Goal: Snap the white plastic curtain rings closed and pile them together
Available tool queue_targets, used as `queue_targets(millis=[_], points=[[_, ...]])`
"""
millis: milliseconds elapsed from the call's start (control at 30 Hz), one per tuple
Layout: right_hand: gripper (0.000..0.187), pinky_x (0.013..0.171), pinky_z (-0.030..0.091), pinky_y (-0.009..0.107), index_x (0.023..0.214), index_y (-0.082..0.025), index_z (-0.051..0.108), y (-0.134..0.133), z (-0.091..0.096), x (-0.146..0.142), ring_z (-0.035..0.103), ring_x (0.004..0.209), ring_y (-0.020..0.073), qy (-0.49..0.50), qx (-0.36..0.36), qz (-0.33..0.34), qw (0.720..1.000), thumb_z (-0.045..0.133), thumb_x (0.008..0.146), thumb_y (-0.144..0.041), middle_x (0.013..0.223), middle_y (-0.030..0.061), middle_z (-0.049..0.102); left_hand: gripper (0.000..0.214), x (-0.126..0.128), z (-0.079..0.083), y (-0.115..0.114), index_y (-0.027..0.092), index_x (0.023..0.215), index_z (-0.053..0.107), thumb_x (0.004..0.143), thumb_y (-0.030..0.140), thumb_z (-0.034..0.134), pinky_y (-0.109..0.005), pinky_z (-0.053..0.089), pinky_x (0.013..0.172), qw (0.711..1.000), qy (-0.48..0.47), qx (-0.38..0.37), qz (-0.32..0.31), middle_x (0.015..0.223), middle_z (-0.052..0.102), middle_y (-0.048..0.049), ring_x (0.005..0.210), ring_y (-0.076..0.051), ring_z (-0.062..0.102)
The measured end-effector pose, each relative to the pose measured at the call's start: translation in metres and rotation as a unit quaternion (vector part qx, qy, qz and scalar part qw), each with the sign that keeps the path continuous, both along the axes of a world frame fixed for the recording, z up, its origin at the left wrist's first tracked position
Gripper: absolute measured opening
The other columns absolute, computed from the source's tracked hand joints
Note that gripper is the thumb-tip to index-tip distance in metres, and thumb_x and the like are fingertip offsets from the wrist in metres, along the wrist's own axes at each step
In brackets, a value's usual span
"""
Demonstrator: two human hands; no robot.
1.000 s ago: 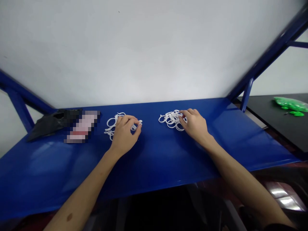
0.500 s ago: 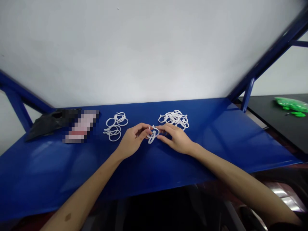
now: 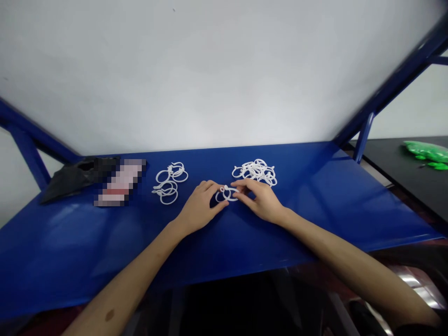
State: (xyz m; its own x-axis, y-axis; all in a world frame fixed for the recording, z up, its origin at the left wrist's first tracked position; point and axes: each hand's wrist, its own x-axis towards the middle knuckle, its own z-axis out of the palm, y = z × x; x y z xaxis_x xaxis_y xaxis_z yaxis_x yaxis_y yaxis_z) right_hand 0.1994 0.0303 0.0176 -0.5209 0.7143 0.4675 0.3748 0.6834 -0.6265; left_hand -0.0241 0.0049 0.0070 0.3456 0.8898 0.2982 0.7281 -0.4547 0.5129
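Over the middle of the blue table, two linked or overlapping white plastic rings (image 3: 227, 188) with small eyelets are held between my hands. My left hand (image 3: 198, 210) has its thumb and fingertips closed on the left side of the rings. From the right, my right hand (image 3: 262, 200) pinches the ring's edge between thumb and fingers. Just behind the right hand lies a tangled pile of similar white rings (image 3: 258, 171). Left of my left hand, two small clusters rest on the table: a rear cluster (image 3: 171, 171) and a front cluster (image 3: 159, 187).
The blue tabletop (image 3: 297, 168) runs up to a pale wall (image 3: 224, 74). A black plastic bag (image 3: 66, 184) and a blurred-out flat item (image 3: 121, 182) lie at left. Blue frame posts (image 3: 364, 137) stand at both sides. On a black table at right sits a green bag (image 3: 427, 151).
The rings between my hands have turned flatter and shifted slightly right. My left hand has moved a little right, its fingers re-placed around them. Both clusters and the pile stay as they were.
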Motion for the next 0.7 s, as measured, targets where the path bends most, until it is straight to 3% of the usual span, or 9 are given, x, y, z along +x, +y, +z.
queue_targets(millis=[200, 300, 400, 700], points=[[0.023, 0.072, 0.055, 0.028, 0.117, -0.021, 0.064, 0.0035, -0.001, 0.0031, 0.065, 0.076, 0.0146, -0.001, 0.006, -0.02, 1.0, 0.061, 0.098, -0.033, 0.088, 0.0025, 0.067, 0.012, -0.0087, -0.0011, 0.0063, 0.02, 0.105, 0.061, 0.093, 0.021, 0.061, -0.041, 0.048, 0.095, 0.999, 0.026, 0.021, 0.013, 0.102, 0.067, -0.0037, 0.101, -0.022, 0.059], [0.023, 0.071, 0.055, 0.028, 0.116, -0.021, 0.064, 0.0056, -0.0009, 0.0051, 0.064, 0.074, 0.0145, 0.001, 0.012, -0.028, 1.0, 0.061, 0.098, -0.034, 0.087, 0.0021, 0.067, 0.009, -0.01, -0.0003, 0.007, 0.021, 0.101, 0.065, 0.096, 0.024, 0.058, -0.042, 0.046, 0.096, 0.997, 0.062, 0.04, -0.004, 0.103, 0.068, -0.0036, 0.098, -0.022, 0.057], [0.021, 0.071, 0.055, 0.028, 0.115, -0.021, 0.064, 0.0055, -0.0006, 0.0052, 0.064, 0.074, 0.0144, -0.002, 0.017, -0.025, 1.0, 0.061, 0.098, -0.033, 0.087, 0.0021, 0.067, 0.017, -0.0095, -0.001, 0.0069, 0.021, 0.108, 0.066, 0.095, 0.03, 0.062, -0.042, 0.047, 0.093, 0.995, 0.077, 0.061, -0.011, 0.102, 0.067, -0.0041, 0.096, -0.023, 0.055], [0.021, 0.069, 0.053, 0.027, 0.113, -0.021, 0.066, 0.0099, -0.0032, 0.007, 0.061, 0.07, 0.0129, -0.004, 0.041, -0.049, 0.998, 0.062, 0.097, -0.034, 0.084, 0.0013, 0.066, 0.018, -0.0051, 0.0052, 0.0011, 0.024, 0.1, 0.072, 0.098, 0.027, 0.055, -0.037, 0.047, 0.084, 0.988, 0.059, 0.086, -0.116, 0.09, 0.066, -0.0037, 0.087, -0.02, 0.051]])
